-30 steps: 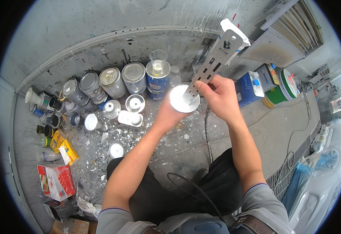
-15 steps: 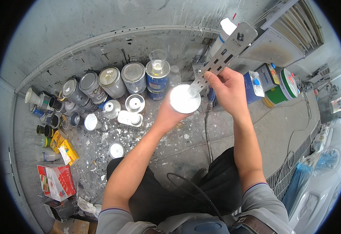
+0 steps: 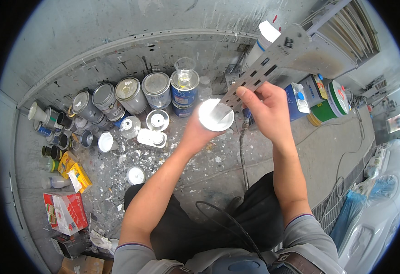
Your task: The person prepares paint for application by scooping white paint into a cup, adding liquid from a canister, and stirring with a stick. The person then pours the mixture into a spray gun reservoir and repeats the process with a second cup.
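Observation:
My left hand [image 3: 196, 130] is wrapped round a cup of white paint [image 3: 225, 122], holding it off the floor in front of me. Between thumb and fingers, my right hand [image 3: 266, 105] grips a flat metal mixing ruler [image 3: 259, 71] with slots cut along it. The ruler slants down to the left, its lower end dipped into the paint. The dipped tip is hidden by the white liquid. Behind the cup, a clear cup [image 3: 185, 75] stands on a blue can [image 3: 184, 93].
Grey paint cans [image 3: 156, 89] line the wall. Opened tins [image 3: 157, 120] and a white cup [image 3: 105, 142] stand nearer. A red box [image 3: 72, 210] lies at left. A black hose [image 3: 243, 155] runs along the floor. Blue and green containers [image 3: 330, 102] stand right, beyond a plastic-covered white panel [image 3: 369, 223].
The ruler's dipped end has shifted left within the cup, and its top has swung slightly right. Both hands keep their hold.

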`<act>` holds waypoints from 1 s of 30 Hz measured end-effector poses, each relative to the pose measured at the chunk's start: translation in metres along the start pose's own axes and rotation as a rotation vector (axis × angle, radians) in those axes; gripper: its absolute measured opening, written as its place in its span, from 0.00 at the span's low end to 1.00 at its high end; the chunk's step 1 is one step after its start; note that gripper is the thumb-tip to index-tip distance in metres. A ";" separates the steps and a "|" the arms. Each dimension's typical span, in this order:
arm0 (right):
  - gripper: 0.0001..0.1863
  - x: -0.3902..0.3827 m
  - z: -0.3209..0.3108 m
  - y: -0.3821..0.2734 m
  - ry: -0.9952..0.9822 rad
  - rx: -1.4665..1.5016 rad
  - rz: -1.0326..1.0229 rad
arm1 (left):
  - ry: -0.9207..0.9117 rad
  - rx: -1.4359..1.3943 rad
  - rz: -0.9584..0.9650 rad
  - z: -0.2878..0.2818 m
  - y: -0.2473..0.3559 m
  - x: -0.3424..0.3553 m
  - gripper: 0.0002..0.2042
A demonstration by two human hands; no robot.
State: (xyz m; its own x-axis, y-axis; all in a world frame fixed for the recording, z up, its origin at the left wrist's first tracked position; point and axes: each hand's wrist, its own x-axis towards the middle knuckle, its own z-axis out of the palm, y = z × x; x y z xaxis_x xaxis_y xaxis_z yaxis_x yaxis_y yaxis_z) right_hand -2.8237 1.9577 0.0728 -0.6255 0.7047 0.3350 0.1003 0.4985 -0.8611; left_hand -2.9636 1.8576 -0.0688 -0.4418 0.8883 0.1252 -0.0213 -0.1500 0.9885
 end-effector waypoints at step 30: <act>0.10 0.006 0.000 0.013 0.057 -0.064 0.015 | 0.015 0.025 0.046 -0.003 -0.007 0.001 0.41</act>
State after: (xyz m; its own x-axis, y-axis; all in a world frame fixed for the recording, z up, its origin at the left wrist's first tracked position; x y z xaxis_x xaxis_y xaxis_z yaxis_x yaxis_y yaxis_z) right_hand -2.8256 1.9683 0.0637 -0.5784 0.7391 0.3453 0.1595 0.5176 -0.8406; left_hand -2.9662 1.8584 -0.0757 -0.4551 0.8743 0.1690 0.0217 -0.1789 0.9836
